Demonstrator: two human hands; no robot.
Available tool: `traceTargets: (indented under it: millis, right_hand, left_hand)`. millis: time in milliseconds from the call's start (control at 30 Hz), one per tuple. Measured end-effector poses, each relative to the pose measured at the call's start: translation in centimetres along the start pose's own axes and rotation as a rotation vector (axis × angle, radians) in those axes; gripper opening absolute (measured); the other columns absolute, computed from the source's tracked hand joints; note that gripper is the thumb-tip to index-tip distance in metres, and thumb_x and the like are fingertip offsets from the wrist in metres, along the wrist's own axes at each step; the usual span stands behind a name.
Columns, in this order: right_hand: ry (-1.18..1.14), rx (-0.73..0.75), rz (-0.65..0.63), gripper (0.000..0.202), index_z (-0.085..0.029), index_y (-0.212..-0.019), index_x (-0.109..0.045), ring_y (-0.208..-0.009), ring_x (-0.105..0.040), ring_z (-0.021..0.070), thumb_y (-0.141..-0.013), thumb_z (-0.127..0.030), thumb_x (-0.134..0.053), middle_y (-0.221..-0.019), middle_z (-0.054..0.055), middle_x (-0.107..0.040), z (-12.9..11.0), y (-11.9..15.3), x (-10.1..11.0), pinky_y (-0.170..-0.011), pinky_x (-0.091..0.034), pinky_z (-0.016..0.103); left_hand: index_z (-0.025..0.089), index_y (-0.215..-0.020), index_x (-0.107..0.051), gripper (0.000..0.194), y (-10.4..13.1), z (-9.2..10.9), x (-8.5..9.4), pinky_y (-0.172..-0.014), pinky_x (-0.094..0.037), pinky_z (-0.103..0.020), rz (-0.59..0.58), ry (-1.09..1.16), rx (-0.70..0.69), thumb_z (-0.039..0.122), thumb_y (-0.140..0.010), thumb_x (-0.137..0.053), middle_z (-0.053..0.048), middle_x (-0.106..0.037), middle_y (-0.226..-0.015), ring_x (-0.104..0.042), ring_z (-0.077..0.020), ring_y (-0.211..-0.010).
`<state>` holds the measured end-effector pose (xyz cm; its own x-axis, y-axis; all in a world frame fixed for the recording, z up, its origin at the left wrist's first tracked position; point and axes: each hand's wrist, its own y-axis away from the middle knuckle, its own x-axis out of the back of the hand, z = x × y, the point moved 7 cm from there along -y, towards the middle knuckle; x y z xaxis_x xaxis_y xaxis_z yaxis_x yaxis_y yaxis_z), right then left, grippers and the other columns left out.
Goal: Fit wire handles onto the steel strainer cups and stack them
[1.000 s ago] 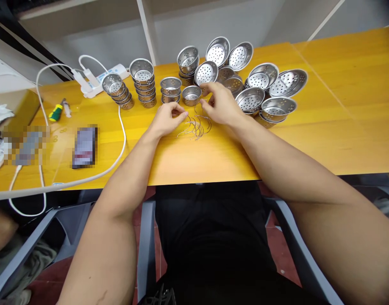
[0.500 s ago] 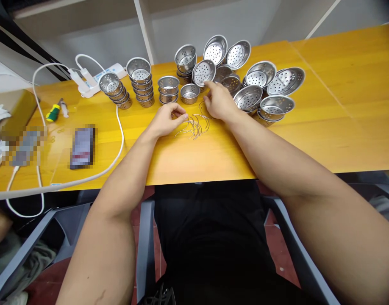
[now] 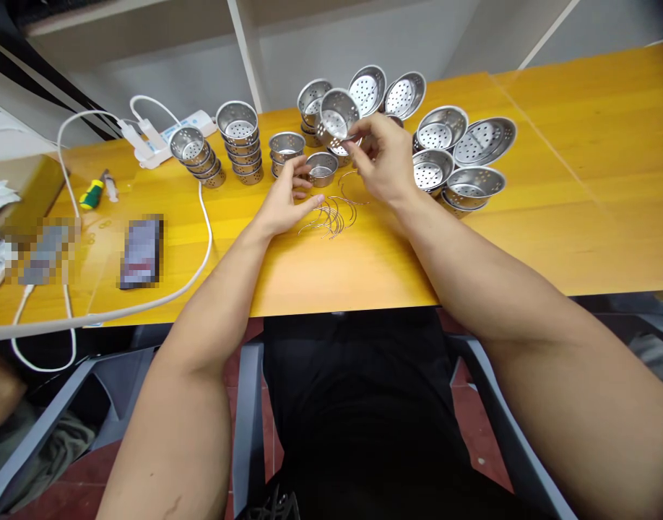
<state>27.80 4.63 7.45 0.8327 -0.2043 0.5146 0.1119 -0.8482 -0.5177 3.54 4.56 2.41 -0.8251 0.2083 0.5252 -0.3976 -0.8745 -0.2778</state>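
Note:
My right hand pinches the rim of a perforated metal cup between thumb and fingers. This cup is lifted and tilted, its open mouth showing, in front of other cups. My left hand has its fingers apart and holds nothing. It hovers beside a single small perforated cup standing on the table. Below and between the hands lies a loose pile of thin curved wires. To the right, several nested perforated cups lean against one another.
Left of my hands stand stacked cups and a leaning stack. A white power strip and its cable cross the left side. Nearby lie a green-yellow screwdriver and a phone. A shelf panel rises behind the yellow table.
My right hand has lifted a cup from the group and tilted it. My left hand's fingers have spread and moved slightly up toward the small cup.

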Motion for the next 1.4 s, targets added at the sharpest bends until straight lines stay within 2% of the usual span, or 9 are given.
traceTargets:
  millis: [100,233,367,467,600,767,967,1167,1400]
  right_hand:
    - [0.015,0.074,-0.203,0.063,-0.032,-0.137,-0.083,-0.119,-0.081,0.0432,-0.112,-0.089,-0.068,-0.139,0.017,-0.084,-2.7,1.3,-1.4,-0.111,-0.068,0.064]
    - [0.01,0.12,-0.342,0.051,-0.032,-0.145,-0.083,-0.105,-0.08,0.0374,-0.111,-0.069,-0.073,-0.118,0.013,-0.085,-4.6,2.7,-2.4,-0.105,-0.069,0.059]
    - [0.068,0.114,-0.382,0.065,-0.029,-0.169,-0.074,-0.082,-0.074,0.0313,-0.107,-0.051,-0.074,-0.087,0.003,-0.078,-5.1,3.1,-2.6,-0.095,-0.065,0.052]
    - [0.124,0.119,-0.402,0.049,-0.028,-0.15,-0.085,-0.072,-0.068,0.0288,-0.107,-0.045,-0.07,-0.075,0.001,-0.071,-5.2,3.1,-2.8,-0.085,-0.06,0.048]
    - [0.145,0.116,-0.424,0.025,-0.028,-0.123,-0.084,-0.069,-0.063,0.0273,-0.108,-0.044,-0.071,-0.073,0.002,-0.07,-5.4,3.1,-2.9,-0.079,-0.054,0.045]
    - [0.143,0.153,-0.45,0.045,-0.03,-0.148,-0.078,-0.075,-0.064,0.0273,-0.105,-0.043,-0.072,-0.081,0.001,-0.072,-5.9,3.5,-3.3,-0.078,-0.051,0.042]
    - [0.064,0.129,-0.471,0.031,-0.029,-0.111,-0.075,-0.08,-0.065,0.0272,-0.112,-0.059,-0.071,-0.085,0.003,-0.072,-5.3,3.4,-3.4,-0.083,-0.058,0.045]
    - [0.007,0.092,-0.315,0.066,-0.032,-0.121,-0.077,-0.112,-0.075,0.0386,-0.108,-0.097,-0.073,-0.129,0.015,-0.078,-4.3,2.9,-2.4,-0.11,-0.07,0.062]
    - [-0.075,0.075,-0.299,0.077,-0.032,-0.122,-0.076,-0.134,-0.074,0.0432,-0.102,-0.106,-0.072,-0.146,0.019,-0.073,-3.7,3.1,-2.9,-0.121,-0.071,0.066]
  left_hand:
    - [0.038,-0.187,-0.037,0.117,-0.1,1.1,0.5,-0.132,-0.07,-0.051,0.058,0.012,-0.08,0.083,-0.095,-0.095,-0.018,-0.044,-0.201,-0.071,-0.036,-0.167]
    - [0.037,-0.181,-0.046,0.108,0.0,2.1,1.4,-0.134,-0.069,-0.055,0.134,-0.041,-0.149,0.096,-0.098,-0.084,-0.019,-0.056,-0.189,-0.063,-0.0406,-0.177]
    - [0.032,-0.174,-0.052,0.108,0.2,2.3,1.5,-0.132,-0.069,-0.054,0.121,-0.021,-0.198,0.099,-0.096,-0.085,-0.021,-0.06,-0.184,-0.068,-0.0414,-0.17]
    - [0.032,-0.172,-0.052,0.107,0.3,2.5,1.3,-0.129,-0.07,-0.053,0.097,-0.023,-0.195,0.098,-0.095,-0.085,-0.02,-0.061,-0.18,-0.071,-0.0405,-0.166]
    - [0.033,-0.17,-0.06,0.101,0.6,3.5,1.5,-0.126,-0.07,-0.051,0.091,-0.075,-0.212,0.091,-0.094,-0.09,-0.018,-0.064,-0.173,-0.068,-0.0407,-0.166]
    - [0.037,-0.165,-0.069,0.088,0.7,4.1,1.5,-0.123,-0.071,-0.05,0.064,-0.145,-0.163,0.08,-0.093,-0.097,-0.014,-0.066,-0.169,-0.063,-0.0416,-0.169]
    - [0.037,-0.163,-0.069,0.088,0.7,4.2,1.6,-0.126,-0.07,-0.053,0.062,-0.16,-0.148,0.078,-0.092,-0.1,-0.014,-0.065,-0.171,-0.061,-0.044,-0.17]
    - [0.034,-0.161,-0.069,0.088,0.3,3.8,1.8,-0.139,-0.062,-0.06,0.081,-0.184,-0.18,0.081,-0.093,-0.097,-0.015,-0.065,-0.166,-0.06,-0.0457,-0.171]
    - [0.034,-0.161,-0.068,0.084,0.0,3.3,1.6,-0.148,-0.054,-0.064,0.069,-0.228,-0.226,0.077,-0.096,-0.097,-0.015,-0.065,-0.165,-0.061,-0.0431,-0.17]
